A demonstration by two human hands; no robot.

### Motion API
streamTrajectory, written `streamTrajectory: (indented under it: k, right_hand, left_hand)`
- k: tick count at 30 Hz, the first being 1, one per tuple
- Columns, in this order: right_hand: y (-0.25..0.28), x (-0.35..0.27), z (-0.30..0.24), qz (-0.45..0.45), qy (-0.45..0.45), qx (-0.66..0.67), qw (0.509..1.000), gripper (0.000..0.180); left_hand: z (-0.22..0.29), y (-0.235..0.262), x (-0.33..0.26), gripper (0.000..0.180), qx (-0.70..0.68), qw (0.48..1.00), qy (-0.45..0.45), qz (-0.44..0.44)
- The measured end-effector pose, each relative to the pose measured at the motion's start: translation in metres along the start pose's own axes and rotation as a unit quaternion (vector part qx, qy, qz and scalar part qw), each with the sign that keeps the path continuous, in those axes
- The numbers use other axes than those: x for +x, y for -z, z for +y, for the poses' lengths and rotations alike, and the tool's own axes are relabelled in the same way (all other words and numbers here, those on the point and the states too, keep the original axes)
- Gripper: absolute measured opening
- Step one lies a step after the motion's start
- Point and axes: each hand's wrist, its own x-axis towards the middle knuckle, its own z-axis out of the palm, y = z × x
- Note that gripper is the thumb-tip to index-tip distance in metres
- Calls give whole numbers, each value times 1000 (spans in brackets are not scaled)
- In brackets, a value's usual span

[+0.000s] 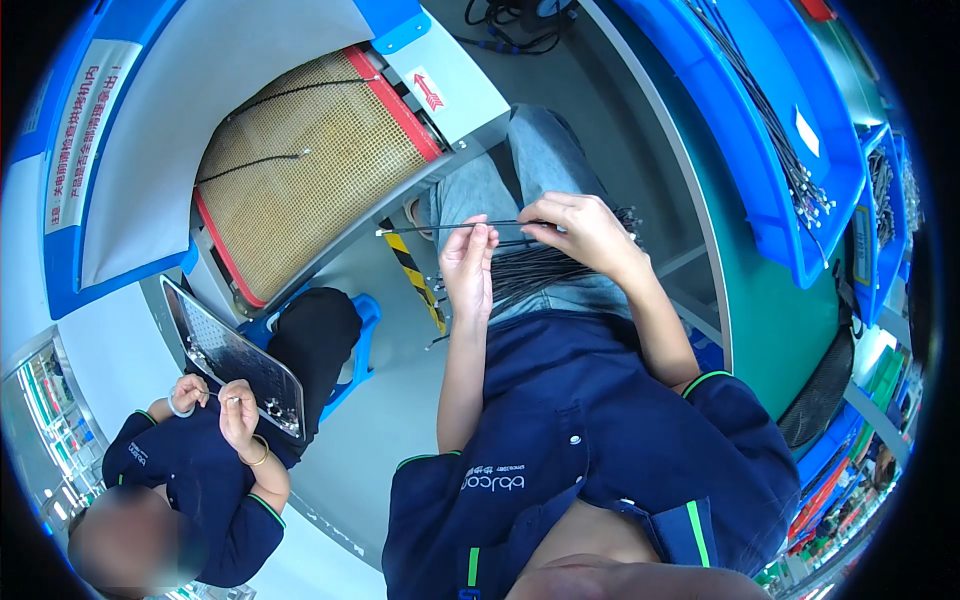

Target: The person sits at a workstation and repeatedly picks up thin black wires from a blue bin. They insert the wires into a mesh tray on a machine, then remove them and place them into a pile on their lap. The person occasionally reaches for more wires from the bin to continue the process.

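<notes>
A thin black cable point(425, 230) stretches crosswise between my two hands, with a small pale connector at its left end. My left hand point(466, 262) pinches it between thumb and fingertips, a short way in from that connector. Farther right along the same cable, my right hand point(578, 228) closes on it with bent fingers, and its palm hides the rest of that end. Just beneath the hands, a thick bundle of similar black cables point(540, 275) lies across my lap, its connector ends poking out past my right wrist.
Ahead on the left, a mesh conveyor belt point(320, 180) with red edges carries a few black cables. Blue bins point(735, 150) with more cables stand on the green tabletop point(790, 350) at right. At lower left a co-worker point(200, 480) handles small parts over a metal tray point(235, 350).
</notes>
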Motion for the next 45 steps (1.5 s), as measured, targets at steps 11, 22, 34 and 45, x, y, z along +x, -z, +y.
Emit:
streamTrajectory:
  k: [11,22,34,45]
  right_hand:
    - [29,-7,14,4,-34,-47,998,12]
    - [26,-11,17,34,-73,15,997,11]
    - [26,-20,20,63,-27,28,997,6]
    - [35,-28,25,28,-28,32,999,7]
  left_hand:
    - [22,35,6,15,-9,994,-89,57]
    - [27,33,4,17,1,992,-108,59]
    - [25,35,6,16,-21,994,-96,50]
    - [20,32,9,13,10,997,-77,25]
